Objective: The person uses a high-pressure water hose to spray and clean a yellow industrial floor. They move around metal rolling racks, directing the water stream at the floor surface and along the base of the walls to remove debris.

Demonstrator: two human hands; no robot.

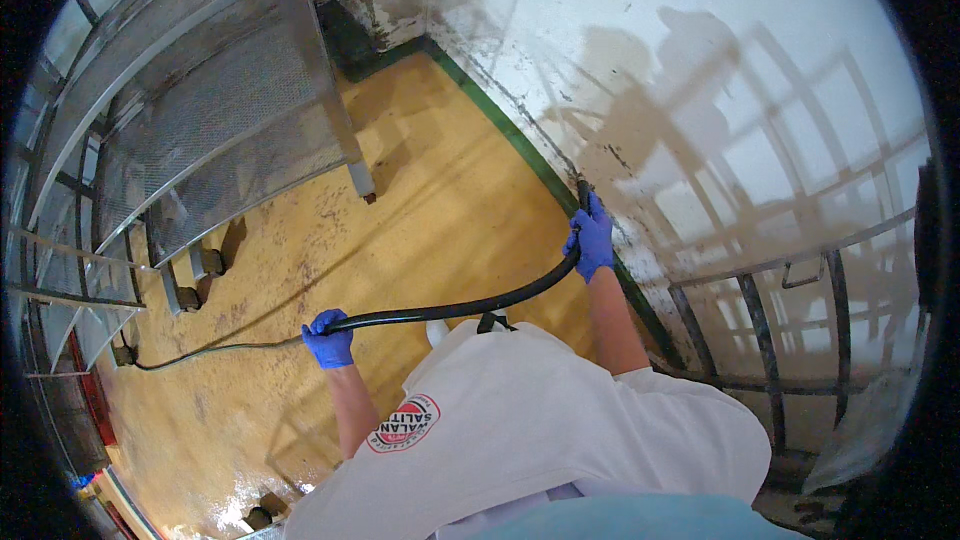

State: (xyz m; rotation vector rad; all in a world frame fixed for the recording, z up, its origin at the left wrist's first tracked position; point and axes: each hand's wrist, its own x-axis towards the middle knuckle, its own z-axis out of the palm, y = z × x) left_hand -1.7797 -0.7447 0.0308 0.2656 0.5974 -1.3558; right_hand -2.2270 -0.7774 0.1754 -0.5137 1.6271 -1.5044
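Observation:
A black hose (460, 308) curves across the front of my body, held by both hands in blue gloves. My left hand (328, 342) wraps round it at the left, where it runs on as a thinner line over the floor. Farther forward and to the right, my right hand (594, 235) grips it close to its dark end piece (583, 186). That end points ahead at the foot of the white wall (640, 80), where dark stains and scuffs show. Whether water comes out of it, I cannot tell.
A metal rack with mesh shelves (230, 110) stands on casters (208, 262) at the left. The yellow floor (440, 180) is speckled with dirt and edged by a green strip (500, 122). Dark metal bars (765, 340) stand against the wall at the right.

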